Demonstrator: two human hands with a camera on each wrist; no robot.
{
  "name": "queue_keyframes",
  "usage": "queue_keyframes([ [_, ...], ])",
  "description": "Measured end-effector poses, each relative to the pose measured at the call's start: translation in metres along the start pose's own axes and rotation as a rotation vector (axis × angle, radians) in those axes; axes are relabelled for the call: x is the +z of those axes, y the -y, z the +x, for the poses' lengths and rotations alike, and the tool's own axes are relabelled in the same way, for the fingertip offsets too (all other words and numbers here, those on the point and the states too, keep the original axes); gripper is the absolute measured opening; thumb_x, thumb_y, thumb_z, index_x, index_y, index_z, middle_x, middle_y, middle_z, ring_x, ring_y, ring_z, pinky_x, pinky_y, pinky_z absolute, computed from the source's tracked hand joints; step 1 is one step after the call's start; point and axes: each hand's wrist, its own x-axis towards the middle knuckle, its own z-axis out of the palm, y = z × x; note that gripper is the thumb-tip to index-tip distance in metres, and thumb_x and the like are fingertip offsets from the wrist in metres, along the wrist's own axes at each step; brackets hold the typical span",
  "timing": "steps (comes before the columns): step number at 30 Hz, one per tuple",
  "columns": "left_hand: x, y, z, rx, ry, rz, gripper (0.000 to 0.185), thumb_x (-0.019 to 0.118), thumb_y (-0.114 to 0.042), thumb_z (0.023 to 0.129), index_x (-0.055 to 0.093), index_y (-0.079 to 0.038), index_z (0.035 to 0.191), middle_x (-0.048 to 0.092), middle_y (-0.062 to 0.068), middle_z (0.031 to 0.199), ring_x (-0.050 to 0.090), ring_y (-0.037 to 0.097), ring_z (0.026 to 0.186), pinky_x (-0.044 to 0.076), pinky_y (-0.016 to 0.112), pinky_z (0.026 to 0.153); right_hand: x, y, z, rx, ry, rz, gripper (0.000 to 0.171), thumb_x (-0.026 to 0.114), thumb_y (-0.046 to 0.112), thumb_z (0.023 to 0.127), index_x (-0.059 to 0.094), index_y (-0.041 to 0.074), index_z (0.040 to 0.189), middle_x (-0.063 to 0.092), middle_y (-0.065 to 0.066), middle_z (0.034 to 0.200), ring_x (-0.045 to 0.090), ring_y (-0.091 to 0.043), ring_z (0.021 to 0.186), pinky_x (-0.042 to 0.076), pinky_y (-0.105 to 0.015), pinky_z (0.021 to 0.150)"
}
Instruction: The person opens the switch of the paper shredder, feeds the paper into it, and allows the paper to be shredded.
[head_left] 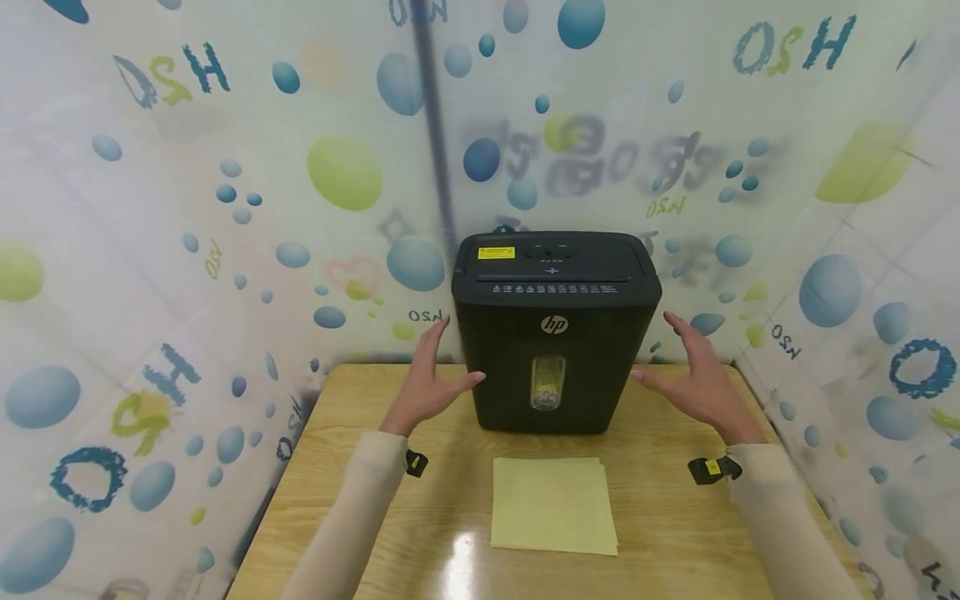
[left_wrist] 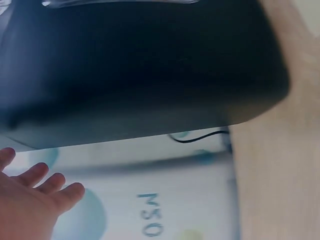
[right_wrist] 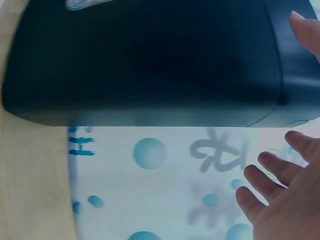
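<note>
- Two bare hands are raised, one on each side of a black plastic paper shredder (head_left: 556, 333) with a white logo on its front.
- Left hand (head_left: 429, 379): fingers straight and spread, palm turned toward the shredder's left wall. The thumb tip lies at the front left edge of the casing; whether it touches cannot be told. The other fingers stand just beside the wall, apart from it. It grips nothing.
- In the left wrist view, the left hand (left_wrist: 30, 200) shows relaxed fingers with a gap between them and the dark casing (left_wrist: 140, 65).
- Right hand (head_left: 693, 379): fingers straight and spread, palm facing the shredder's right wall, just beside it and not in contact. It holds nothing.
- In the right wrist view, the right hand (right_wrist: 285, 195) is open, with backdrop visible between the fingers and the black body (right_wrist: 145, 60).
- Both forearms wear pale beige sleeves (head_left: 352, 517), with a small black clip at each cuff.
- The shredder stands upright at the rear middle of a light wooden table (head_left: 360, 500). A yellow label (head_left: 497, 252) sits on its top panel; a clear oval window (head_left: 548, 382) is set in its front.
- A stack of pale yellow paper sheets (head_left: 553, 505) lies flat on the table, in front of the shredder, between the forearms.
- A white backdrop printed with blue and green bubbles (head_left: 225, 208) encloses the table on three sides.
</note>
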Motion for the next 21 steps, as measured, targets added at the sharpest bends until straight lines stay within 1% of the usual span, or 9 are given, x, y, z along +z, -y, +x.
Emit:
queue_keyframes([
  [4,0.013,0.011,-0.013,-0.037,0.02,-0.002,0.108,0.078,-0.064,0.082,0.015,-0.034,0.164,0.019,0.002,0.171,0.025,0.029,0.157,0.03,0.062,0.121,0.015,-0.012,-0.007,0.006,0.009,-0.007,0.108,0.075,0.055,0.089,0.007,0.023,0.167,0.014,-0.02,0.171,0.018,-0.051,0.154,0.023,-0.078,0.112],
  [9,0.03,0.023,-0.028,-0.062,0.029,-0.032,0.108,0.081,-0.059,0.082,0.017,-0.03,0.165,0.021,0.005,0.17,0.024,0.031,0.157,0.029,0.062,0.121,0.035,-0.03,-0.017,0.014,0.027,0.003,0.109,0.075,0.055,0.089,0.009,0.018,0.167,0.016,-0.021,0.171,0.019,-0.052,0.153,0.024,-0.076,0.113],
  [14,0.049,0.038,-0.046,-0.098,0.057,-0.04,0.109,0.08,-0.06,0.082,0.019,-0.026,0.165,0.02,0.005,0.17,0.024,0.031,0.157,0.029,0.06,0.122,0.054,-0.046,-0.028,0.032,0.048,0.027,0.108,0.077,0.051,0.089,0.011,0.012,0.166,0.017,-0.023,0.169,0.019,-0.052,0.153,0.024,-0.075,0.113],
  [16,0.056,0.045,-0.054,-0.1,0.059,-0.044,0.109,0.082,-0.058,0.082,0.02,-0.023,0.165,0.021,0.007,0.169,0.024,0.032,0.157,0.029,0.06,0.122,0.063,-0.051,-0.032,0.03,0.056,0.024,0.108,0.077,0.052,0.089,0.013,0.011,0.165,0.017,-0.023,0.169,0.018,-0.052,0.153,0.025,-0.075,0.113],
  [18,0.063,0.051,-0.061,-0.102,0.062,-0.058,0.107,0.083,-0.052,0.082,0.022,-0.02,0.164,0.023,0.01,0.169,0.024,0.034,0.156,0.029,0.06,0.122,0.072,-0.055,-0.036,0.025,0.063,0.027,0.107,0.077,0.052,0.088,0.015,0.01,0.165,0.018,-0.024,0.169,0.019,-0.052,0.153,0.026,-0.074,0.113],
  [21,0.072,0.059,-0.072,-0.107,0.069,-0.064,0.106,0.084,-0.049,0.083,0.022,-0.02,0.164,0.025,0.013,0.167,0.026,0.038,0.155,0.03,0.061,0.121,0.085,-0.062,-0.042,0.007,0.06,0.03,0.106,0.078,0.051,0.088,0.019,0.008,0.164,0.019,-0.026,0.168,0.021,-0.053,0.151,0.027,-0.074,0.113],
])
